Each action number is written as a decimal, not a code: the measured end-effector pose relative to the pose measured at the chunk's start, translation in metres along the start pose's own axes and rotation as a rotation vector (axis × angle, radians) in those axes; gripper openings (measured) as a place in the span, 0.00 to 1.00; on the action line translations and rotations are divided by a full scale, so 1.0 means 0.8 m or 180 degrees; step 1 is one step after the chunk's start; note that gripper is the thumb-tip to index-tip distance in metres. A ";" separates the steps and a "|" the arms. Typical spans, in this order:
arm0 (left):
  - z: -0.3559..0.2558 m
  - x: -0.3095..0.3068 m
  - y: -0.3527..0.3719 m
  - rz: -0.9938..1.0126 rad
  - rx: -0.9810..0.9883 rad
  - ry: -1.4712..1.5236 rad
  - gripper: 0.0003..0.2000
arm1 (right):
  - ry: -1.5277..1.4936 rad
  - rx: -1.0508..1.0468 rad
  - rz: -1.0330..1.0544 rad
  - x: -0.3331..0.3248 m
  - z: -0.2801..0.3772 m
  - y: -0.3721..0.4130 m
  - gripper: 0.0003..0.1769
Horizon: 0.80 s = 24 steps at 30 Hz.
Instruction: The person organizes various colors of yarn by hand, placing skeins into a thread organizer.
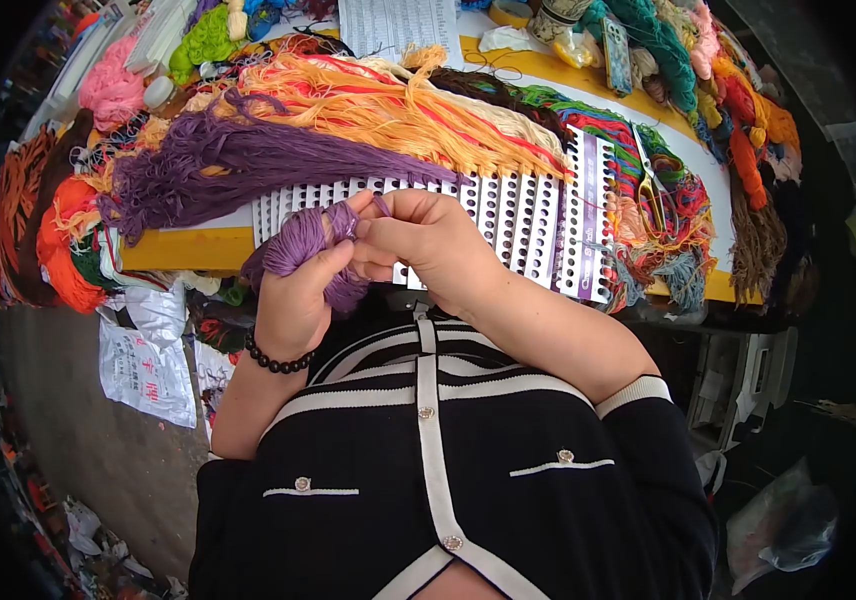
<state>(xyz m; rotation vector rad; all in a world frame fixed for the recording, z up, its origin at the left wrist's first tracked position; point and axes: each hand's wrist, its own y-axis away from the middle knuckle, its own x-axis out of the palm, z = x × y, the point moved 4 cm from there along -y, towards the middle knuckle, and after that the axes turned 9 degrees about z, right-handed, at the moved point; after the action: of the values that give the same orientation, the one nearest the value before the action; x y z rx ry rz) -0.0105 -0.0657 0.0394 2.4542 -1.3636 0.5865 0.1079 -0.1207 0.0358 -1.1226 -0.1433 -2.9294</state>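
A skein of light purple embroidery thread (293, 243) is gripped in my left hand (296, 305), which wears a dark bead bracelet. My right hand (428, 240) meets it at the skein's right end, thumb and fingers pinching a purple strand. Just beyond both hands lie white perforated thread cards (510, 215), side by side. Dark purple threads (213, 160) hang off these cards and spread to the left. Orange threads (348, 105) with red ones among them lie behind. The fingertips of my left hand are partly hidden by thread.
Gold-handled scissors (656, 195) rest on multicolored threads at the right. A phone (616, 55), a tape roll (510, 12) and a printed sheet (398, 28) are at the back. Pink yarn (111, 85) sits far left. A white plastic bag (148, 365) hangs below the table's left edge.
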 end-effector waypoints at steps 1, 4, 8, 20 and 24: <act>0.001 0.001 0.000 0.0065 -0.0104 0.0262 0.21 | -0.0001 -0.0001 -0.0005 0.002 0.001 0.001 0.04; 0.001 -0.003 0.001 -0.0219 -0.0032 0.0347 0.20 | -0.0249 0.0007 -0.0157 0.005 0.005 0.004 0.04; -0.001 0.002 0.000 -0.0349 -0.0040 0.0072 0.16 | 0.0073 -0.0022 -0.0147 0.003 0.005 0.005 0.06; 0.001 0.004 -0.001 -0.0723 0.0446 -0.0050 0.09 | 0.0000 0.0059 -0.0348 -0.001 0.001 0.007 0.04; 0.009 -0.009 0.000 -0.0850 0.0414 -0.0139 0.10 | 0.0154 0.0055 -0.0240 -0.007 0.001 0.007 0.04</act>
<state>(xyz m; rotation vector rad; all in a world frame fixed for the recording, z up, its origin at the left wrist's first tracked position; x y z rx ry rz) -0.0121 -0.0631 0.0297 2.7075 -1.0152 0.5752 0.1126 -0.1266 0.0332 -1.0664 -0.2151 -3.0117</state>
